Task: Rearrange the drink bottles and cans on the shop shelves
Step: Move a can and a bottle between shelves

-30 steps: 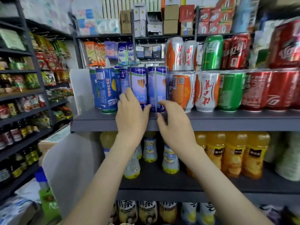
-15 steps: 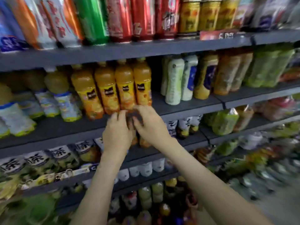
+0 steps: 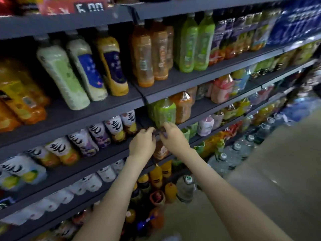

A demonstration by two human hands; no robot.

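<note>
Both my hands reach side by side to the front edge of a dark grey shelf [image 3: 199, 105]. My right hand [image 3: 171, 136] touches the base of a green drink bottle [image 3: 165, 112] standing at that shelf's left end, fingers stretched forward. My left hand [image 3: 142, 142] sits just left of it, fingers loosely curled at the shelf lip with nothing clearly in it. An orange-brown bottle [image 3: 183, 108] stands right of the green one. The picture is blurred with motion.
White-labelled bottles [image 3: 97, 136] line the shelf section to the left. Above stand pale green, cream and yellow bottles [image 3: 83, 72], orange ones [image 3: 149, 54] and green ones [image 3: 194, 42]. Large water bottles [image 3: 231, 153] and orange soda bottles [image 3: 157, 176] crowd the floor level.
The view swung right and down from the can shelf, past the orange juice bottles. Both hands dropped two shelves and now reach the green bottle.
</note>
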